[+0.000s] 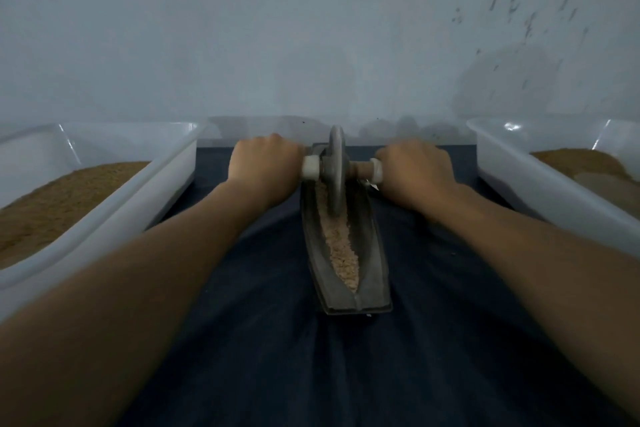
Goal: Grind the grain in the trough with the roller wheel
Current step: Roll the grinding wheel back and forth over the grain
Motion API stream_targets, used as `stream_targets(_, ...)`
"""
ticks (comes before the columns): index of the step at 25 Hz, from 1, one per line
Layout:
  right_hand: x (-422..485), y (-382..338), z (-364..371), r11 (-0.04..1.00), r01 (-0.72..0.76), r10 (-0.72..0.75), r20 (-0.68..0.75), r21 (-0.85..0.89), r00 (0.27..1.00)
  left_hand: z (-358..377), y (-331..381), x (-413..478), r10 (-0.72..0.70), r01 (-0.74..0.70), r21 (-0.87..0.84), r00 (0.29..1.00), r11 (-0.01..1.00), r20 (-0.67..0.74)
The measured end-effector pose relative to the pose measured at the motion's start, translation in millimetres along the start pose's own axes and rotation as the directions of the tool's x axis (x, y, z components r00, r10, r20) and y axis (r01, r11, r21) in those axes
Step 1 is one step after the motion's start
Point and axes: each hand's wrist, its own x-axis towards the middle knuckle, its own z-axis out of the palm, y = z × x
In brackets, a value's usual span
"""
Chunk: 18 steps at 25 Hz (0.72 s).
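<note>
Dark blue cloth (263, 340) before you, left tub (114, 218) and right tub (540, 191) of brown meal, grey trough (374, 270) between them, roller wheel (336, 170) upright at its far end, your left hand (265, 166) and right hand (415, 173) curled round its handles, grain (341, 250) along the groove.

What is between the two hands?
In the head view, the grey roller wheel stands upright between the left hand and right hand, sitting in the trough.

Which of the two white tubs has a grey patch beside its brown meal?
The right tub: a grey patch lies at its near end. The left tub shows only even brown meal.
</note>
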Motion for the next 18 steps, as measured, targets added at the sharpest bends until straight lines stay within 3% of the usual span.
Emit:
stream_targets(4, -66, 11, -4, 0.976, 0.16, -0.203, -0.338, -0.15, 0.919, -4, -6, -64, 0.144, -0.151, -0.017, 0.966, 0.988, -0.215)
stream_targets(6, -71, 15, -5, 0.973, 0.167, -0.214, -0.339, -0.161, 0.916, -5, -10, -66, 0.159, -0.168, -0.014, 0.955, 0.986, -0.251)
stream_targets(8, -54, 9, -1, 0.979, 0.109, -0.151, -0.254, -0.17, 0.955, 4, -5, -56, 0.07, -0.07, 0.007, 0.982, 0.998, -0.175)
stream_targets(11, -7, -4, 1, 0.998, 0.029, -0.034, -0.108, -0.051, 0.994, 9, 2, -11, -0.025, 0.027, 0.019, 0.997, 0.999, -0.07)
stream_targets(14, -4, -1, 1, 1.0, -0.005, 0.005, -0.017, -0.029, 1.0, 1, 1, -2, 0.006, -0.006, 0.018, 1.0, 1.0, -0.022)
stream_targets(16, -37, 6, -2, 0.994, 0.086, -0.096, -0.172, -0.068, 0.98, -2, -3, -34, 0.062, -0.062, 0.007, 0.987, 0.998, -0.147)
stream_targets(18, -77, 11, -14, 0.977, 0.173, -0.206, -0.343, -0.127, 0.916, -11, -6, -71, 0.143, -0.153, -0.018, 0.956, 0.988, -0.256)
